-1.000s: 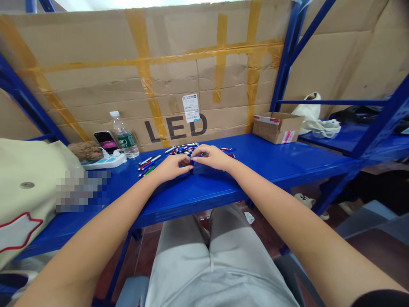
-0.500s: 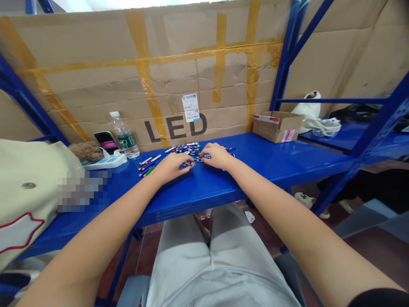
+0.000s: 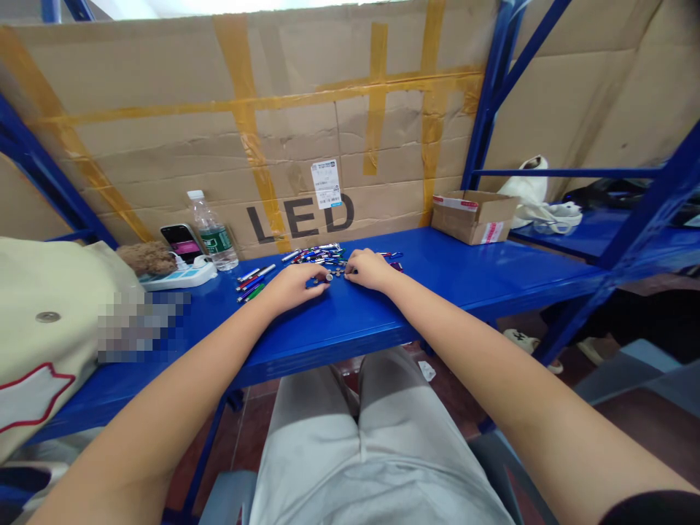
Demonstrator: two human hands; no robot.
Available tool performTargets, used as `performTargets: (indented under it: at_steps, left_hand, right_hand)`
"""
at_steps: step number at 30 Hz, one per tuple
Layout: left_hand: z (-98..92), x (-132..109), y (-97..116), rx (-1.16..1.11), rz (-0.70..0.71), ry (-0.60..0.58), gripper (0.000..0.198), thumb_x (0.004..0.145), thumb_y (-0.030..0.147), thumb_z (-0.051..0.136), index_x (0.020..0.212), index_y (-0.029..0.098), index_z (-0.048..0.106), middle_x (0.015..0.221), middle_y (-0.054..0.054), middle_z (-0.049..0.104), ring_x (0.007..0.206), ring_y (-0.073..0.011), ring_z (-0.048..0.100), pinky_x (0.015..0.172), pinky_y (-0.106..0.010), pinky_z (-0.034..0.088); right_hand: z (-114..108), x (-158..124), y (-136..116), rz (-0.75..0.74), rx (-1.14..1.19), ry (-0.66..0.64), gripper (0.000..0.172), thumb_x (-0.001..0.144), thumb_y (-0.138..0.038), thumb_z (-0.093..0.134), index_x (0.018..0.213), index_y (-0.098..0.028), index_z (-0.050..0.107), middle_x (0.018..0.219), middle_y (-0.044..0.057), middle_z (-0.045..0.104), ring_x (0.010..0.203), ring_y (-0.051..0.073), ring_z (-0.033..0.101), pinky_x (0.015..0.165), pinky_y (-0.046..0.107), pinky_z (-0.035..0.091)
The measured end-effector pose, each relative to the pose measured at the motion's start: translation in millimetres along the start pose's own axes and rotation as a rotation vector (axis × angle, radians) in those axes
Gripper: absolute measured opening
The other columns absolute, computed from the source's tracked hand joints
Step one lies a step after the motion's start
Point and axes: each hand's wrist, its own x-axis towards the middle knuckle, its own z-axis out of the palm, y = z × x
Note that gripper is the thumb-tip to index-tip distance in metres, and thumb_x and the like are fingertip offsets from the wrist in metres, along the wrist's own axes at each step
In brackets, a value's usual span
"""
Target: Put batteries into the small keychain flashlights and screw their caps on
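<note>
My left hand (image 3: pixel 295 286) rests on the blue table with curled fingers and the thumb set lower. At its fingertips a small round coin-like disc (image 3: pixel 329 277) stands on edge, apparently held there. Close by on the right, my right hand (image 3: pixel 370 268) bends its fingers down to the tabletop; what lies under its fingertips is too small to name. Several more small silvery discs (image 3: pixel 337 273) lie between the two hands. Just behind them spreads a heap of colourful pens (image 3: pixel 317 254). Left of my left hand lies a smaller group of pens (image 3: pixel 254 281).
A water bottle (image 3: pixel 216 233), a phone (image 3: pixel 182 243) and a white power strip (image 3: pixel 189 275) stand at the back left. A cream bag (image 3: pixel 49 292) covers the left end. An open cardboard box (image 3: pixel 473 217) sits at the back right, before a tall cardboard wall (image 3: pixel 306 146).
My right hand has shifted slightly, its fingers now bent lower toward the tabletop. The disc at my left fingertips has turned and moved up a little.
</note>
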Motion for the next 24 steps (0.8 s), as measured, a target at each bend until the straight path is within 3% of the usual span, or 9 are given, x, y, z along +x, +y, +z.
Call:
performTargets:
  at_steps: [3,6,9,13,19,22,24]
  left_hand:
    - [0.7,-0.1,1.4,-0.022,0.006,0.003,0.021,0.084,0.033,0.055,0.096,0.019,0.065,0.093,-0.003,0.072,0.086,-0.0185,0.066,0.082,-0.028,0.050]
    - [2.3,-0.6,1.4,-0.088,-0.045,0.002,0.019,0.083,0.033,0.057,0.093,0.019,0.065,0.089,-0.002,0.073,0.082,-0.0174,0.067,0.079,-0.027,0.051]
    - [4.1,-0.9,-0.2,-0.188,-0.117,-0.003,0.019,0.082,0.033,0.058,0.092,0.018,0.065,0.087,-0.001,0.073,0.079,-0.0168,0.067,0.077,-0.027,0.051]
    - [5.2,-1.3,-2.5,-0.265,-0.162,-0.007,0.021,0.080,0.034,0.059,0.092,0.017,0.066,0.086,-0.001,0.073,0.079,-0.0172,0.066,0.076,-0.027,0.051]
    - [3.9,-1.3,-2.2,-0.316,-0.211,-0.008,0.025,0.079,0.037,0.060,0.091,0.017,0.067,0.087,-0.002,0.073,0.080,-0.0181,0.066,0.077,-0.029,0.052]
    - [3.3,-1.4,-1.7,-0.307,-0.223,0.011,0.028,0.078,0.039,0.061,0.093,0.017,0.067,0.087,-0.003,0.073,0.081,-0.0188,0.066,0.077,-0.030,0.052]
    - [2.9,-1.7,-2.2,-0.294,-0.234,0.022,0.029,0.078,0.040,0.061,0.094,0.017,0.067,0.088,-0.003,0.073,0.081,-0.0192,0.066,0.077,-0.030,0.052]
  right_hand:
    - [-0.9,-0.5,-1.1,-0.090,0.107,0.192,0.012,0.084,-0.025,0.062,0.088,-0.022,0.073,0.107,0.007,0.064,0.103,0.025,0.054,0.086,0.037,0.041]
    - [-1.2,-0.9,-1.9,-0.311,0.286,0.399,0.008,0.084,-0.023,0.063,0.086,-0.019,0.070,0.098,0.006,0.065,0.098,0.020,0.056,0.088,0.033,0.041]
    - [-1.6,-1.5,-2.6,-0.503,0.340,0.459,0.006,0.083,-0.021,0.063,0.087,-0.018,0.068,0.092,0.005,0.065,0.093,0.019,0.056,0.084,0.031,0.042]
    - [-2.4,-3.3,-4.8,-0.582,0.245,0.453,0.010,0.087,-0.021,0.059,0.090,-0.017,0.068,0.091,0.007,0.065,0.089,0.019,0.056,0.080,0.031,0.041]
    - [-5.4,-7.2,-7.6,-0.570,0.108,0.403,0.021,0.086,-0.013,0.051,0.094,-0.019,0.069,0.099,0.008,0.065,0.095,0.021,0.055,0.083,0.033,0.039]
    - [-5.3,-6.3,-2.8,-0.412,0.144,0.404,0.028,0.084,-0.009,0.047,0.099,-0.018,0.069,0.102,0.008,0.063,0.097,0.021,0.053,0.084,0.033,0.039]
    - [-3.6,-5.0,0.7,-0.259,0.114,0.327,0.026,0.083,-0.014,0.051,0.100,-0.020,0.070,0.105,0.009,0.062,0.099,0.023,0.052,0.084,0.035,0.039]
